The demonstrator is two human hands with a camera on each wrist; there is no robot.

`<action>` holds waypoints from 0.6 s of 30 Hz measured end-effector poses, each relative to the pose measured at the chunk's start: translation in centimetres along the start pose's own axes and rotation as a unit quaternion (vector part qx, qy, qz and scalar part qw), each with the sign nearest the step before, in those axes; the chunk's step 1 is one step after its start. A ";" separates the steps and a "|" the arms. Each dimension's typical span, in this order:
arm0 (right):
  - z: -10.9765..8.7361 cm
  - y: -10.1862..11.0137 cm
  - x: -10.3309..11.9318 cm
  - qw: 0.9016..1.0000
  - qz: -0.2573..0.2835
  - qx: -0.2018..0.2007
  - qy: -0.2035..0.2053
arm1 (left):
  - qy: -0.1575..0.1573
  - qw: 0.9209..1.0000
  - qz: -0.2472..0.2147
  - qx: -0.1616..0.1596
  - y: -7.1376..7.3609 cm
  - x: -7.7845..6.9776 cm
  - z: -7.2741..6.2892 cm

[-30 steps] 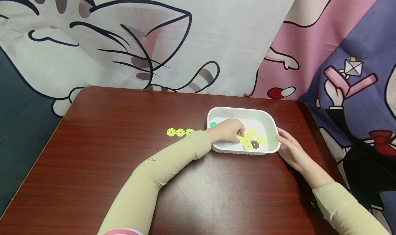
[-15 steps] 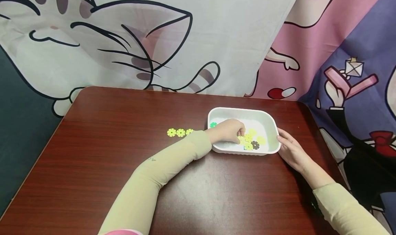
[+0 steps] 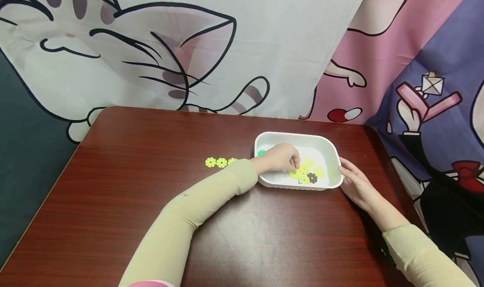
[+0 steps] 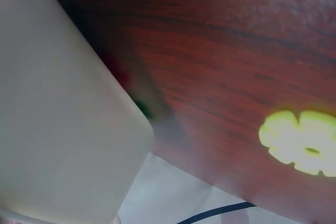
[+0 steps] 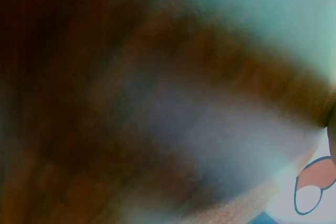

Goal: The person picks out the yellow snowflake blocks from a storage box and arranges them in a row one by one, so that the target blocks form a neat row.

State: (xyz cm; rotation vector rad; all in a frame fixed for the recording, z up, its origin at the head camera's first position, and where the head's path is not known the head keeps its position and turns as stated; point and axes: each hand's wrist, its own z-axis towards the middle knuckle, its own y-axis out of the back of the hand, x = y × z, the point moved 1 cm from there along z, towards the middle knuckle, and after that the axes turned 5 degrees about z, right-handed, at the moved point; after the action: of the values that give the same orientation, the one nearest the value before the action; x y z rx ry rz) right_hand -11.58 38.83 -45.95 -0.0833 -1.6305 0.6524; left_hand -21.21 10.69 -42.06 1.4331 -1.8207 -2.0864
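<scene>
A white plastic tray stands toward the back right of the table, holding several yellow flower-shaped snowflake discs, a black one and a green one. Inside it, my left hand has thumb and fingertips drawn together in a pinch right at the yellow discs; the pinched disc is mostly hidden. With thumb at the rim and fingers along the outer wall, my right hand holds the tray's right end. Left of the tray lies a row of yellow snowflake discs, its right end behind my left sleeve.
The brown wooden table reaches back to a white cartoon-cat curtain. A pink and purple printed curtain hangs at the right. My left forearm crosses the table's front. The right wrist view is mostly blurred.
My left thumb and fingertips have closed together over the yellow discs, and the hand has lifted slightly. The right hand stays at the tray's end.
</scene>
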 end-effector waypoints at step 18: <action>0.0 0.0 0.0 1.000 0.001 -0.004 -0.003 | -0.018 0.995 -0.059 -0.076 3.7 0.8 -1.5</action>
State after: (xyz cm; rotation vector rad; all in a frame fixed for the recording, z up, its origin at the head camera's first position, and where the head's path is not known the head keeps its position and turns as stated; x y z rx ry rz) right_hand -11.58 38.85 -45.95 -0.0894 -1.6389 0.6474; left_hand -22.71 7.90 -39.45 1.5084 -1.5835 -2.2647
